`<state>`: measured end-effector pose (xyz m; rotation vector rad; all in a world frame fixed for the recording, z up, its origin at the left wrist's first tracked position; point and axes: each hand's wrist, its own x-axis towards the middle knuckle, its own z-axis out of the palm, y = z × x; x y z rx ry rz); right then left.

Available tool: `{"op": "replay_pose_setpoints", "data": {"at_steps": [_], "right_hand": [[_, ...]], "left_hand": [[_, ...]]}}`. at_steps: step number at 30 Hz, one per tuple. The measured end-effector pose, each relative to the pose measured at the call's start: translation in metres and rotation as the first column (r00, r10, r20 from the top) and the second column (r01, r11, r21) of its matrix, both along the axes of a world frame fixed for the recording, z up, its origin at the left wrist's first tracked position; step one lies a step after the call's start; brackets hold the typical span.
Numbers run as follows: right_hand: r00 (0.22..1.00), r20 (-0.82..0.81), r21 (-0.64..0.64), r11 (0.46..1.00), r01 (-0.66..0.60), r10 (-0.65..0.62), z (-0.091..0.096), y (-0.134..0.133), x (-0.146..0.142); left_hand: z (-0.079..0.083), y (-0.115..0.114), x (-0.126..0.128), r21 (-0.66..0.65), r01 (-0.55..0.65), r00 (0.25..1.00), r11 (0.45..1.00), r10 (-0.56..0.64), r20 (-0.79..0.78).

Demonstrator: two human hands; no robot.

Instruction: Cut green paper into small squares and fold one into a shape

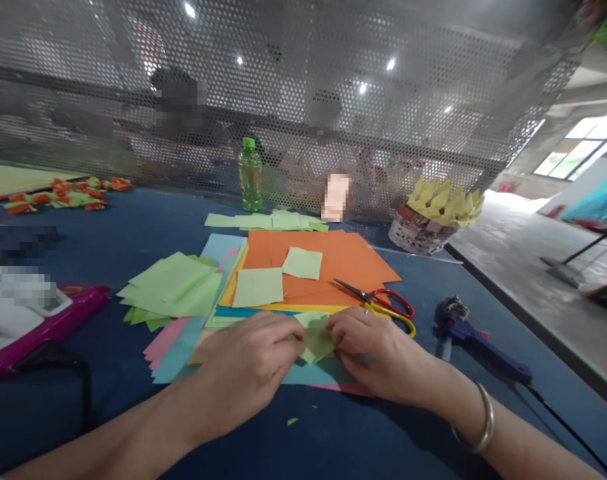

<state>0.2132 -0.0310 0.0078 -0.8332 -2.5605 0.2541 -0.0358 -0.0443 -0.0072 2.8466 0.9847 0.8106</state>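
Note:
Between my two hands is a small light-green paper square (316, 340), turned so that one corner points toward me. My left hand (263, 353) pinches its left edge, and my right hand (378, 347) grips the right edge. Underneath lies a stack of coloured sheets, with an orange sheet (328, 267) on top at the back. On that orange sheet rest two more green squares (258, 287). Scissors (383, 305) with red and yellow handles lie just beyond my right hand, blades pointing left. A fanned pile of green paper (176, 290) spreads to the left.
A blue glue gun (483, 347) with a cord lies at the right. Behind the stack stand a green-capped bottle (250, 175) and a wrapped pot (418, 227) with yellow folded points. A magenta device (78, 313) sits at the left, and a perforated metal screen (283, 87) rises behind.

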Motion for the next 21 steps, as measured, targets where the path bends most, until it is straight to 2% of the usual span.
{"op": "replay_pose_setpoints", "data": {"at_steps": [5,10,21], "right_hand": [[0.999,0.028,-0.103,0.994,0.035,-0.032,-0.0005,0.0019,0.0003],[1.0,0.019,-0.1,0.995,-0.02,0.022,-0.0013,0.0032,0.0005],[1.0,0.009,-0.116,0.993,-0.014,0.015,0.0024,0.0007,-0.0019]], "left_hand": [[-0.0002,0.0007,-0.0019,-0.024,-0.004,1.0,1.0,0.004,0.005],[-0.0015,0.0017,-0.0011,-0.009,-0.016,0.999,1.0,0.016,0.037],[-0.002,-0.0014,-0.0008,-0.027,-0.085,0.996,0.996,0.085,0.035]]}}
